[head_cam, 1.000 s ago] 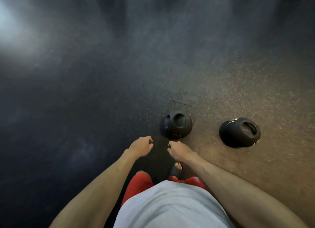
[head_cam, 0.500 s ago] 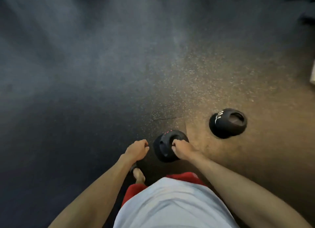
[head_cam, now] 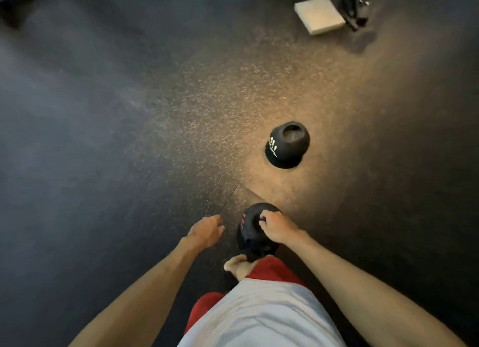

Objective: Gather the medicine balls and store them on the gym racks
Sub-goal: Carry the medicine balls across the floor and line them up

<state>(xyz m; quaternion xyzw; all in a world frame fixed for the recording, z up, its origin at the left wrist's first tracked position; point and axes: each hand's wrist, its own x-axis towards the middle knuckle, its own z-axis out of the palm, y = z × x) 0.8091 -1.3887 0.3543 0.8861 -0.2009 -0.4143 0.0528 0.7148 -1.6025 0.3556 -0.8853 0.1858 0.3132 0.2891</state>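
Note:
A black medicine ball with red markings [head_cam: 249, 230] and a handle cut-out hangs low in front of my legs. My right hand [head_cam: 278, 227] grips its handle from above, fingers curled into the cut-out. Just left of the ball is my left hand [head_cam: 207, 230], apart from it, fingers loosely curled and holding nothing. A second black medicine ball with white markings [head_cam: 287, 145] lies on the speckled rubber floor further ahead and to the right, its handle recess facing up.
A seam between floor mats [head_cam: 229, 196] runs just ahead of my hands. A pale flat block [head_cam: 320, 16] lies at the far upper right beside the dark feet of a piece of equipment [head_cam: 356, 9]. My foot [head_cam: 239, 266] is under the held ball.
My right hand reached the red-marked ball, took its handle and lifted it toward my legs. The view turned, so the white-marked ball now appears further ahead and the pale block came into sight.

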